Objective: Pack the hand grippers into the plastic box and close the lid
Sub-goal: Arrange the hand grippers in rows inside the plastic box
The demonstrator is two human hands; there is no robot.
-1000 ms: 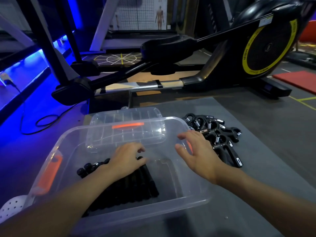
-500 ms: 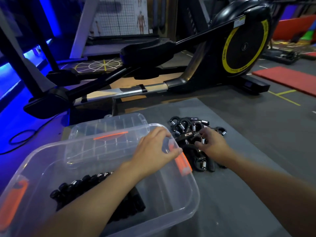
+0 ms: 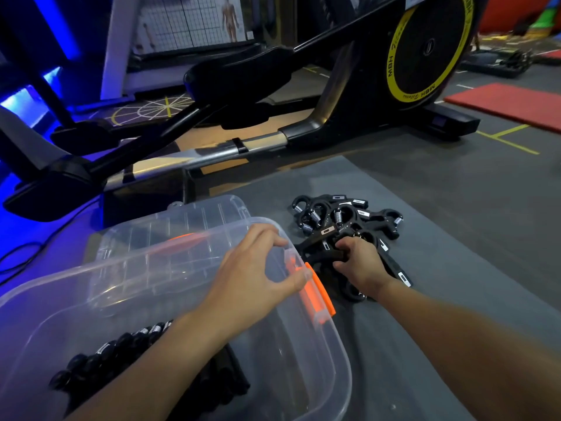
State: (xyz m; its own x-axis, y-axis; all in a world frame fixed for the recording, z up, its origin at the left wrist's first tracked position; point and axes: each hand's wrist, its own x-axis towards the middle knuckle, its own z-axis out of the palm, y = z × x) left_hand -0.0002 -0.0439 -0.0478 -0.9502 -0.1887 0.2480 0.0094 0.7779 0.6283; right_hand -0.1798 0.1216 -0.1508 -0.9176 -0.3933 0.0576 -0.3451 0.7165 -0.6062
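The right hand clamps its fingers round one handle in the tangled pile of black sprung hand grippers, roughly eight, just beside the one clear plastic box. Hooked handles could drag neighbours up and spill them. The left hand arches over the box's rim with fingers spread, its grip unclear, and a partly hidden row of grippers lies inside.

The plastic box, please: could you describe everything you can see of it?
The plastic box is a clear tub with rounded corners, open and upright, its right end on the grey mat. An orange latch sits on its right rim, where the left hand grips it. Black hand grippers lie inside, near left. Its clear lid lies just behind it, and a loose pile of grippers lies to its right.
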